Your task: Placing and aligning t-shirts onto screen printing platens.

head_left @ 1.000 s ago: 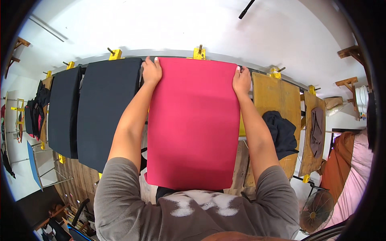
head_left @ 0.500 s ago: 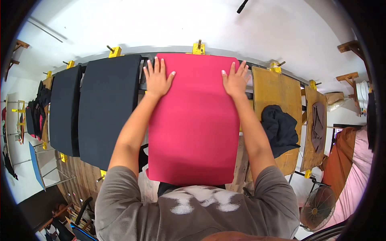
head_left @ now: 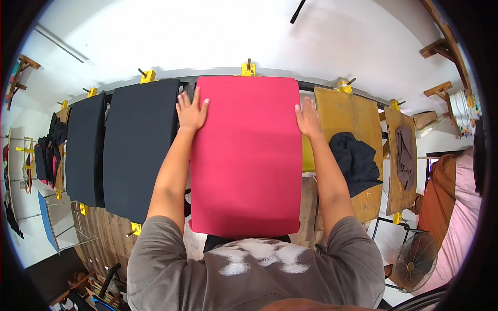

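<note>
A smooth crimson cloth (head_left: 246,160), apparently a garment, is stretched over a board straight in front of me. Its surface looks flat, and its near edge hangs close to my waist. My left hand (head_left: 192,113) lies along the cloth's left side near the far end, fingers extended and thumb reaching to the cloth. Opposite it, my right hand (head_left: 309,119) is at the right side, fingers straight and pointing away from me. Neither hand grips anything. Whether the palms press on the board's side edges cannot be made out.
Boards covered in black cloth (head_left: 140,150) stand to the left. On the right, a bare wooden board (head_left: 345,111) carries a crumpled dark garment (head_left: 355,163), and another holds a brown cloth (head_left: 404,155). Yellow brackets (head_left: 248,68) line the far rail. A fan (head_left: 412,264) stands lower right.
Both hands have slid a little toward me and outward, from the cloth's far corners to its sides. The cloth looks smoother and straighter at its right edge. The view has shifted slightly.
</note>
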The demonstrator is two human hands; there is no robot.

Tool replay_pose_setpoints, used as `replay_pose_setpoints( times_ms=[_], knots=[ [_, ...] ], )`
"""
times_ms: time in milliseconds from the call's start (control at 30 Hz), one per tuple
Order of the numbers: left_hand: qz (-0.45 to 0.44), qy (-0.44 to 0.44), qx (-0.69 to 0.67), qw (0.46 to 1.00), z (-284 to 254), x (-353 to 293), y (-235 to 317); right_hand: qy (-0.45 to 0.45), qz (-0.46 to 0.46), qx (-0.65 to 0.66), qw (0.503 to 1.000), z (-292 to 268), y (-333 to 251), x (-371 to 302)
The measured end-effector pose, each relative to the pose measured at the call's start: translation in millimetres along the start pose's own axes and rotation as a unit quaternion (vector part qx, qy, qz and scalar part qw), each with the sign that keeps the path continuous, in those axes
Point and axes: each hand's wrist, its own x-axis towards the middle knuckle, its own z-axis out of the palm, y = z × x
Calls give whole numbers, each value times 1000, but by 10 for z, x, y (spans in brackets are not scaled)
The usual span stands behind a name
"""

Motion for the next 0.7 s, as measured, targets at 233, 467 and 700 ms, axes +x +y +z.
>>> replay_pose_setpoints(
  times_ms=[233,467,700],
  knots=[
    [127,20,-99,987,-721,-1473,667,37,-112,-10,993,-347,-938,-1102],
    [114,-115,-103,981,-1008,-3180,347,-20,-43,25,999,-281,-775,-2318],
    [-4,-49,-41,998,-892,-3648,-134,4,-14,-19,1000,-359,-531,-2724]
  ],
)
